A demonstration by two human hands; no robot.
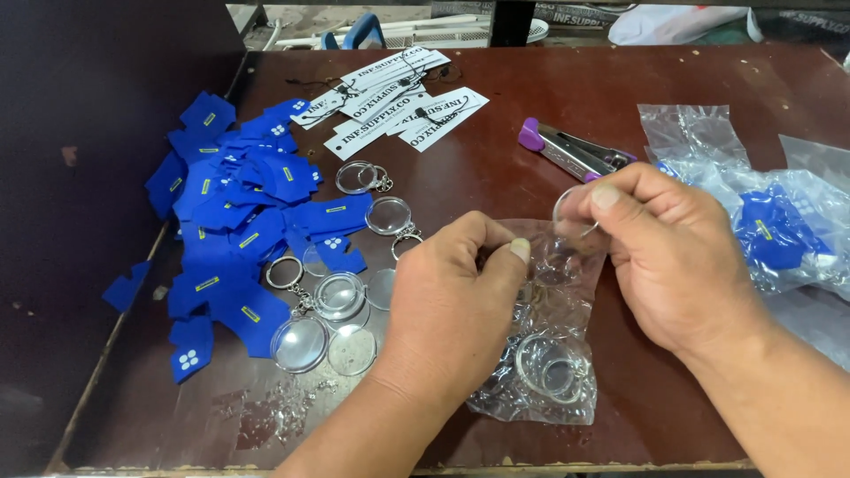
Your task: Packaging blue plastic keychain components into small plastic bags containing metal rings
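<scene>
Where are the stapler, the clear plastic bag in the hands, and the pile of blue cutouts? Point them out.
stapler (574, 152), head view, on its metal body.
clear plastic bag (549, 354), head view, on its lower part holding rings.
pile of blue cutouts (257, 190), head view, on the heap's middle.

A single head-worn view is given, aimed steeply down and forward at the table (531, 168) from close above; the far edge is seen along the frame's top, the near edge along its bottom.
</scene>
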